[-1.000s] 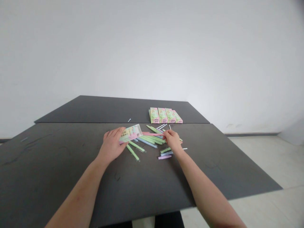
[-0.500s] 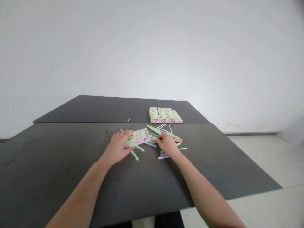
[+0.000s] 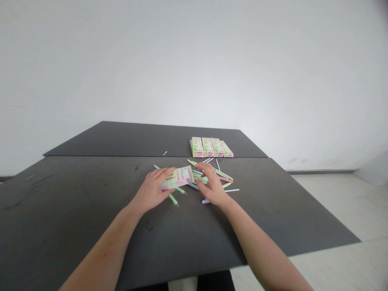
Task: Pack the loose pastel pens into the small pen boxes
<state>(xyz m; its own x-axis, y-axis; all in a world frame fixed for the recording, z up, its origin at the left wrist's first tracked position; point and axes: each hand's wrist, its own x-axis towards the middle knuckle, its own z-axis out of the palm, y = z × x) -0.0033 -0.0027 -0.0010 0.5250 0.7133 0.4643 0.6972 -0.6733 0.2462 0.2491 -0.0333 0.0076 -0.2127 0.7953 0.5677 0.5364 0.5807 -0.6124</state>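
My left hand (image 3: 154,188) is closed round a pastel pink-and-green carton (image 3: 177,178), held tilted above the dark table with its end flap toward the right. My right hand (image 3: 212,186) is beside that end, thumb and fingers apart, over a loose pile of pens. I see nothing gripped in it, though the pile is partly hidden beneath. Among the pens are a green pen (image 3: 228,176), a blue pen (image 3: 193,186) and a purple pen (image 3: 205,201). Two green pens, one of them this green pen (image 3: 173,199), poke out from under the carton and my left hand.
Several matching cartons (image 3: 208,147) stand in a row, stacked, at the back of the dark table (image 3: 91,178). Thin white sticks (image 3: 218,164) lie around the pile. A small pale stick (image 3: 165,153) rests near the seam across the tabletop. A white wall (image 3: 169,60) rises behind.
My right hand's fingers have parted from a pinch on a reddish pen at the carton's end. The carton has shifted slightly right and down with my left hand.
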